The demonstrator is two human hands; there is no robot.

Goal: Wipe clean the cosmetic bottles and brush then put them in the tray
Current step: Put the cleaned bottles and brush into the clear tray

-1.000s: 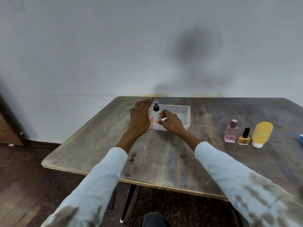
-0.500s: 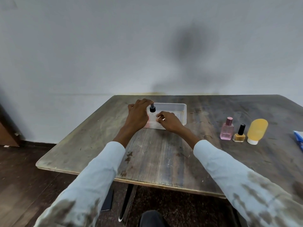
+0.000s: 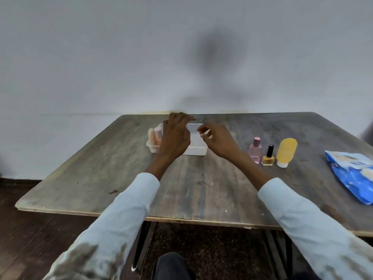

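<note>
A clear plastic tray (image 3: pixel 198 152) sits mid-table with pink and peach bottles (image 3: pixel 155 134) at its left end. My left hand (image 3: pixel 176 137) hovers over the tray with fingers curled forward, hiding what is under it. The black-capped spray bottle is out of sight. My right hand (image 3: pixel 219 140) is just right of the left hand, above the tray's right part, fingertips pinched on a small white bit that looks like a wipe. To the right stand a pink perfume bottle (image 3: pixel 256 150), a yellow nail polish bottle (image 3: pixel 268 157) and a yellow tube (image 3: pixel 286 152) on its white cap.
A blue wipes pack (image 3: pixel 352 179) lies at the table's right edge. The worn wooden table (image 3: pixel 121 174) stands against a white wall. Bare tabletop stretches between the tray and the near edge. Dark floor lies below on the left.
The spray bottle seen between my hands is no longer visible. My left hand moved over the tray and my right hand drew slightly right. The view shifted, bringing in the wipes pack.
</note>
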